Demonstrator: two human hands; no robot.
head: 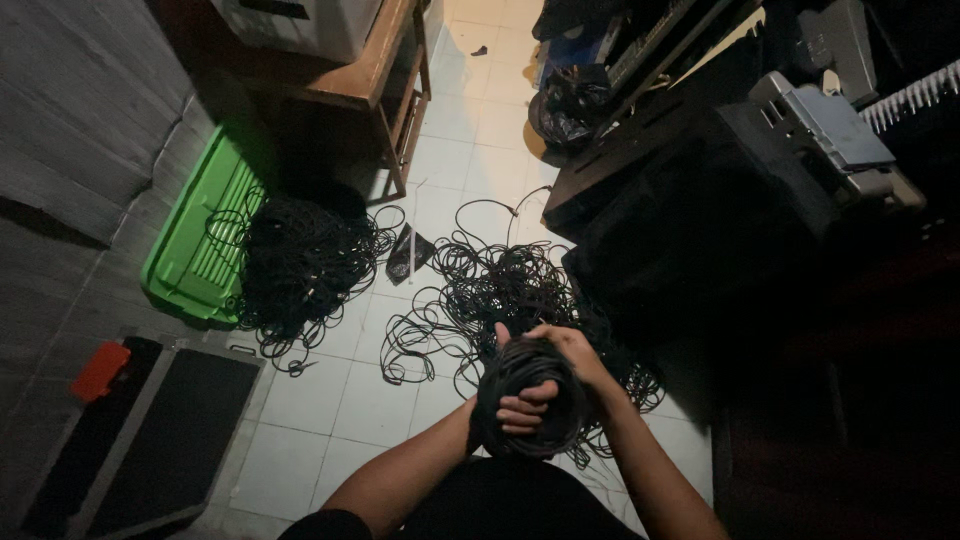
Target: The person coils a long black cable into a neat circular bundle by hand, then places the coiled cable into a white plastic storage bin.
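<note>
Low down, left hand (522, 408) through cable coil (530, 400) — right hand (570, 345) gripping top

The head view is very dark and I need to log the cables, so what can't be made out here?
- Coil of black cable: its ends are hidden in the loops and behind the left hand.
- Right hand: fingers wrap behind the coil, grip unclear.
- Loose cables on the floor: too tangled to count.
- Dark equipment on the right: lost in shadow.
- White box on the wooden table: cut off by the top edge.
</note>
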